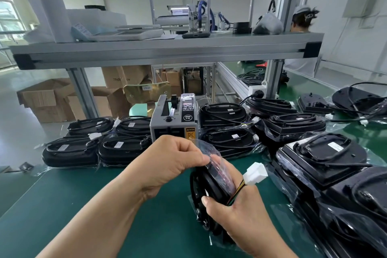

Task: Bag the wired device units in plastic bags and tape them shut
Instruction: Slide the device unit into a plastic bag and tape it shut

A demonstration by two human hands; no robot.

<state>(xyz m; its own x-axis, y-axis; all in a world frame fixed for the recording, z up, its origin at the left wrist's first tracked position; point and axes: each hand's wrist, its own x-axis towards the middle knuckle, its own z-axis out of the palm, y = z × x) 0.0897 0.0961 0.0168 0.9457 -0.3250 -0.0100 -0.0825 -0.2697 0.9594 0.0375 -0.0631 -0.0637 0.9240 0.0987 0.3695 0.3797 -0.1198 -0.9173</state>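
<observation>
Closest in, at five o'clock, the right grip (240,211) was curled round a black device unit (206,188). The left grip (171,163), just above it, pinched the top edge of a clear plastic bag (206,150) between thumb and fingers. Both hung low over a desk (94,205) covered in a dark green mat.

At twelve o'clock from the hands a grey tape dispenser (173,120) stood on the desk. Bagged units (94,148) lay in rows at ten o'clock, and more units (322,153), some stacked, filled the desk from one to four o'clock. Above ran an aluminium shelf (167,50) carrying a white scale (129,32). Cardboard boxes (50,100) sat on the pale floor at nine o'clock, beyond the desk's edge. Another person (301,21) in a white cap was at one o'clock, behind the shelf's post. White walls and strip lights closed the room.

The held unit was oval and black, tilted up on its edge. Plastic film showed over its top and under its lower end, so it sat at least partly inside the bag. Coloured wires (238,188) ran out between the right fingers to a white connector (256,174) sticking up at three o'clock of the unit.
</observation>
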